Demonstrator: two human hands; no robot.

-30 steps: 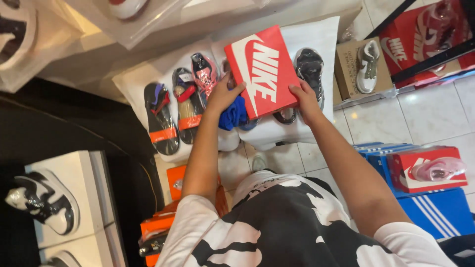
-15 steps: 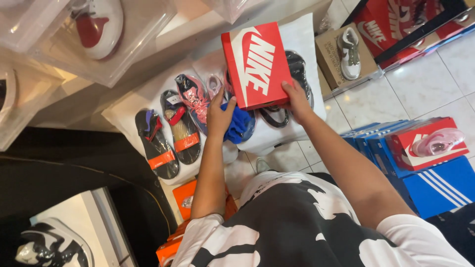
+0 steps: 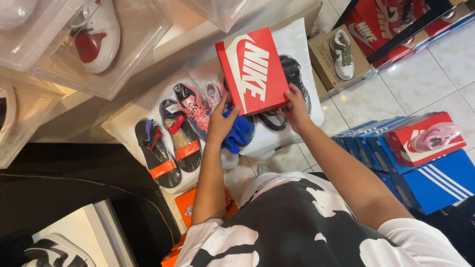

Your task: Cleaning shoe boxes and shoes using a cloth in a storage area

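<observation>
I see one red shoebox [image 3: 253, 70] held up over a white display sheet [image 3: 148, 106] — left hand [image 3: 221, 121] and right hand [image 3: 296, 107] each closed on a lower corner. Beneath lie two sandals [image 3: 168, 143], several sneakers; beside, stacked blue boxes [image 3: 435, 178].

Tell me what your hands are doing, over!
Left hand and right hand grip red shoe box. Held above shoes on white sheet. Nothing blocks it.

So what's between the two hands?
In the head view, the red shoebox sits between the left hand and right hand, both gripping its lower edge.
</observation>
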